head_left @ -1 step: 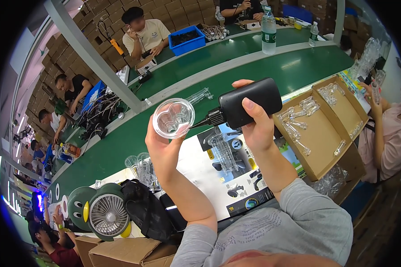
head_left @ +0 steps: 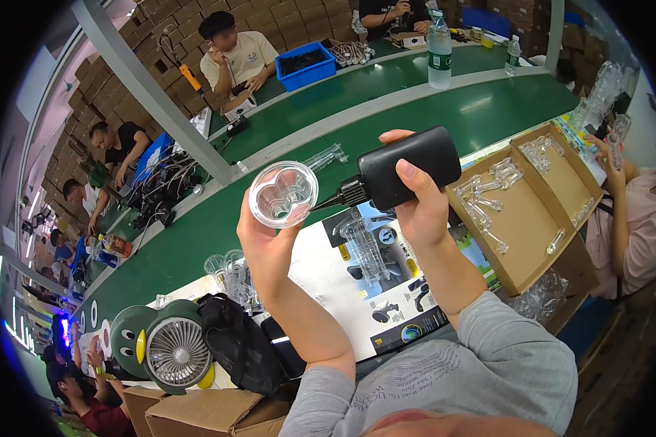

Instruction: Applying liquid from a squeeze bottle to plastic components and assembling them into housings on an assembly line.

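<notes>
My left hand (head_left: 267, 244) is wrapped round a clear plastic cup-like part (head_left: 283, 191), its wide round rim facing me. Inside it shows a lobed opening, and a thin clear stem (head_left: 326, 158) sticks out behind it. In my right hand (head_left: 421, 207) a black squeeze bottle (head_left: 410, 167) lies tilted, its pointed nozzle (head_left: 334, 198) aimed left. The nozzle tip is at the right edge of the rim; whether it touches I cannot tell. Below and between my hands, several clear plastic parts (head_left: 366, 250) lie on a printed sheet (head_left: 328, 291).
A cardboard tray (head_left: 521, 255) with small clear pieces stands at the right. More clear cups (head_left: 233, 271), a black bag (head_left: 237, 342) and a penguin-shaped fan (head_left: 178, 353) are at the left. Beyond lies a green bench (head_left: 481, 113) with a water bottle (head_left: 439, 62). Other people work around it.
</notes>
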`<state>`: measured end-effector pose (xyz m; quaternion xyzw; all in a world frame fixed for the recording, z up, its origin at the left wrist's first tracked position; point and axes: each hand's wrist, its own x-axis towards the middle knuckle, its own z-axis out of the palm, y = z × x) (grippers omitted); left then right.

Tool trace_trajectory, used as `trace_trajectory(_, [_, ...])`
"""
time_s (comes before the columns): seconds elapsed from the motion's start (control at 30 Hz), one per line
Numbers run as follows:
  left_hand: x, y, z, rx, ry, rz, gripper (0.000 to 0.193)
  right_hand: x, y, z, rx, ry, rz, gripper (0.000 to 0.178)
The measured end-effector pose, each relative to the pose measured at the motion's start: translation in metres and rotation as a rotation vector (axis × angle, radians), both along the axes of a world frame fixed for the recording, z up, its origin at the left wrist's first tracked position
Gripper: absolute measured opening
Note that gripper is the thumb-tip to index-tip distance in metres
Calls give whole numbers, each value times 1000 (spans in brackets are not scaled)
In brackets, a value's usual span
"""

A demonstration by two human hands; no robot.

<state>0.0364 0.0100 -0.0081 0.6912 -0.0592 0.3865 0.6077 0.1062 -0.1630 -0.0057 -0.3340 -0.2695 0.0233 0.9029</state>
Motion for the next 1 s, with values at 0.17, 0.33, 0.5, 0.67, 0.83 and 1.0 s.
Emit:
trace_trajectory(0.17, [-2, 1, -1, 31, -4, 25, 48, 1, 0, 1, 12, 6, 3, 40])
trace_trajectory(0.33, [-5, 0, 1, 7, 5, 11, 50, -2, 1, 2, 60, -18, -19, 37])
trace_trajectory(0.5, [-5, 1, 0, 10, -2, 13, 51, -3, 0, 3, 95, -20, -25, 35])
trace_trajectory(0.67, [-6, 2, 1, -17, -2, -24, 52, -2, -2, 2, 91, -22, -29, 35])
trace_trajectory(0.83, [-10, 4, 2, 5, -16, -14, 54, 1, -4, 0, 20, -46, -62, 42])
trace_trajectory(1.0, [-9, 5, -1, -8, -61, -12, 56, 2, -4, 0, 35, -54, -76, 41])
